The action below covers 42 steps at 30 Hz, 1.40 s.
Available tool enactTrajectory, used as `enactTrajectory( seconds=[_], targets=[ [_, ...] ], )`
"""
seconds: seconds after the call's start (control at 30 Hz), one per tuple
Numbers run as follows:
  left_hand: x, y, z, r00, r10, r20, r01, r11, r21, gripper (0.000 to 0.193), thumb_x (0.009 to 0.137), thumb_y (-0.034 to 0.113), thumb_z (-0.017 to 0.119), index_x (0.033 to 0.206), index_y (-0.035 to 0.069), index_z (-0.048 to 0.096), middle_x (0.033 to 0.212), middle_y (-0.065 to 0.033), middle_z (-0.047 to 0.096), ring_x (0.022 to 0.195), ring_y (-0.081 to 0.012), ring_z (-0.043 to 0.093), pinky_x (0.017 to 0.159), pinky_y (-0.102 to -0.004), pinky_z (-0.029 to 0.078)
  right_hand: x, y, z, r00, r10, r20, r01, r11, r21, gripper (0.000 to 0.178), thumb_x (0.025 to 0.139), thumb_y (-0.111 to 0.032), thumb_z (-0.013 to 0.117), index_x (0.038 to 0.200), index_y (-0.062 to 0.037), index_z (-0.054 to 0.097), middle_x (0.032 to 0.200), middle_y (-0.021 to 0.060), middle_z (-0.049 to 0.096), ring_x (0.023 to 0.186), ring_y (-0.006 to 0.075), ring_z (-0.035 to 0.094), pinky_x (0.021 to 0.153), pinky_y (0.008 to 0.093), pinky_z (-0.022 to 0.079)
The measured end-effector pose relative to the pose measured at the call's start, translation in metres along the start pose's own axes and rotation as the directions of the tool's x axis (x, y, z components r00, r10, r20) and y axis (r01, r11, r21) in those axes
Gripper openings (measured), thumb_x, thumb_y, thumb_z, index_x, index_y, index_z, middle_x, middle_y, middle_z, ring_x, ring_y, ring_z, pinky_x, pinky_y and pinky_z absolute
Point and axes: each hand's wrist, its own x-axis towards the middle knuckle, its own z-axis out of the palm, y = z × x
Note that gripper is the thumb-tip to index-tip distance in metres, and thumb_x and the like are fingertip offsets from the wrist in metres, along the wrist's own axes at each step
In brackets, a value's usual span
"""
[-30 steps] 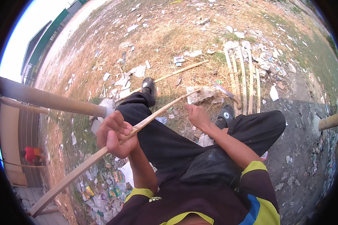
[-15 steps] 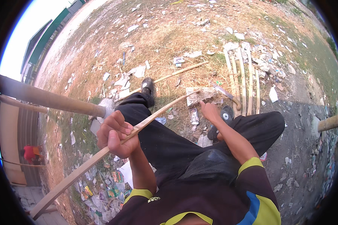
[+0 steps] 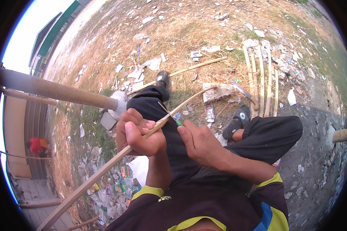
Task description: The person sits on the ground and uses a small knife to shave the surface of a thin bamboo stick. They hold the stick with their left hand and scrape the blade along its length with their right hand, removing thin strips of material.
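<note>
My left hand point(image 3: 142, 133) is closed around a long, pale bamboo strip point(image 3: 100, 173). The strip slants from the lower left up to a thin, curved tip beyond my legs. In my right hand point(image 3: 200, 144) is a small knife point(image 3: 179, 122) with a green handle, most of which my fingers hide. Its blade crosses the strip just past my left fist and appears to touch it.
Several bamboo strips point(image 3: 261, 82) lie side by side at the right, next to a curved-handled blade point(image 3: 243, 91) and a wooden block point(image 3: 218, 92). Another strip point(image 3: 196, 66) lies beyond my foot. Bamboo poles point(image 3: 58, 90) stand either side. Paper litter covers the ground. Someone in red point(image 3: 38, 146) is far left.
My right hand has come back toward my left, and the knife now lies across the strip near my left fist. The whole view has shifted slightly, moving the ground things rightward.
</note>
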Motion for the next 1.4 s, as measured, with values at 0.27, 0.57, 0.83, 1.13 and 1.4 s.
enactTrajectory(
  seconds=[0.27,0.57,0.83,1.13,1.4],
  targets=[
    [-0.008,0.007,0.012,0.994,0.026,-0.109,-0.011,0.992,0.129,0.035,0.086,0.012,0.048,0.056,0.011,0.030,0.049,0.0040,0.026,0.038,-0.0057,0.024,0.039,-0.0195,0.023,-0.006,0.011,0.010,0.997,-0.059,-0.040,0.056,0.995,-0.083,0.024,0.098,-0.021,0.048,0.085,-0.0003,0.048,0.054,0.0225,0.049,0.052,0.0447,0.053,0.047,0.0490,0.039],
    [-0.005,0.005,0.009,0.985,0.058,-0.161,-0.027,0.981,0.191,0.036,0.091,0.014,0.053,0.061,0.010,0.034,0.051,0.0036,0.028,0.041,-0.0060,0.029,0.040,-0.0206,0.025,0.004,0.019,0.016,0.991,-0.097,-0.092,0.079,0.979,-0.187,0.024,0.097,-0.022,0.049,0.086,-0.0005,0.048,0.054,0.0224,0.050,0.053,0.0444,0.055,0.046,0.0496,0.041],
    [-0.010,0.002,0.003,0.991,0.112,-0.079,-0.095,0.976,0.197,0.033,0.093,0.015,0.051,0.064,0.007,0.039,0.049,0.0030,0.030,0.039,-0.0065,0.032,0.041,-0.0206,0.027,-0.002,0.031,0.018,0.987,-0.080,-0.136,0.056,0.984,-0.170,0.033,0.098,-0.027,0.047,0.081,0.0006,0.051,0.052,0.0229,0.053,0.049,0.0441,0.056,0.044,0.0503,0.043],
    [-0.011,0.006,0.011,0.993,0.097,-0.070,-0.073,0.958,0.278,0.038,0.096,0.016,0.045,0.061,0.008,0.033,0.046,-0.0005,0.034,0.040,-0.0082,0.030,0.041,-0.0225,0.023,0.003,0.043,0.015,0.987,-0.044,-0.151,0.019,0.987,-0.162,0.035,0.098,-0.027,0.047,0.080,0.0023,0.053,0.053,0.0254,0.052,0.051,0.0449,0.056,0.046,0.0516,0.043],
    [-0.009,0.005,-0.004,0.994,0.101,0.041,-0.109,0.942,0.318,0.035,0.097,0.016,0.045,0.064,0.006,0.035,0.047,-0.0007,0.036,0.038,-0.0083,0.030,0.041,-0.0222,0.025,0.004,0.040,0.013,0.993,-0.017,-0.119,-0.006,0.982,-0.189,0.032,0.098,-0.025,0.047,0.081,0.0010,0.052,0.055,0.0246,0.053,0.054,0.0454,0.056,0.049,0.0522,0.043]
  ],
)
